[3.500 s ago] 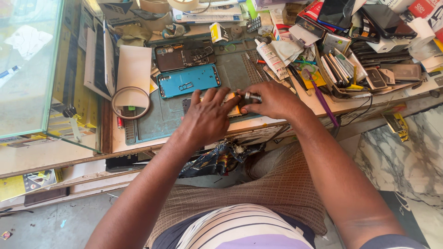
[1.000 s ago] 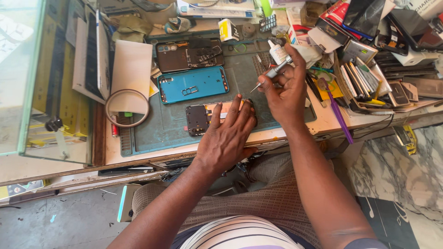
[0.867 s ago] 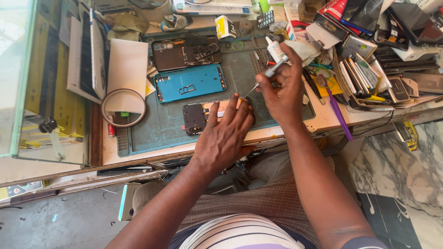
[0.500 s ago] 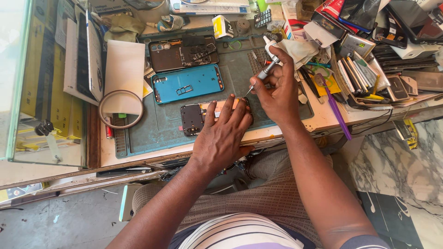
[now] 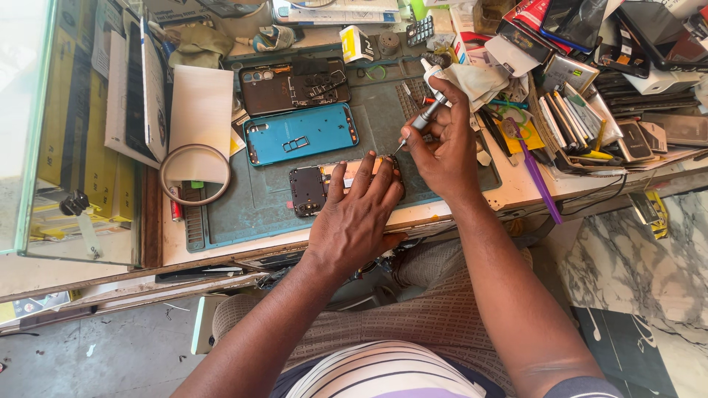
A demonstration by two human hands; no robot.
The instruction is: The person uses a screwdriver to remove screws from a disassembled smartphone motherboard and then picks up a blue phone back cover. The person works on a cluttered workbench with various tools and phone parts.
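On the grey-green work mat (image 5: 265,203) near the bench's front edge we note an opened phone (image 5: 317,184) lying flat: dark circuit board exposed at its left end, an orange-tan area further right, the rest hidden under our left hand (image 5: 354,217). Left hand lies palm down, fingers spread across the phone's right half, pressing it to the mat; it grips nothing, only pins the phone. Right hand (image 5: 442,147), at 2 o'clock from the left, is closed around a slim silver screwdriver (image 5: 422,121), shaft slanted, tip at the phone's upper right edge just beside the left fingertips. At 11 o'clock from the phone lies a blue back cover (image 5: 301,133), inner face up, and beyond it at 12 o'clock a dark back cover (image 5: 295,85) with loose black parts on it. At 9 o'clock a round ring-framed magnifier (image 5: 195,175) rests half on a white sheet (image 5: 200,110). At 3 o'clock from the right hand we see a purple-handled tool (image 5: 537,177) and an upright row of thin phone parts (image 5: 571,125); whether a rack holds them we cannot tell. A white cloth (image 5: 476,77) sits at 12 o'clock, touching the right hand's knuckles.
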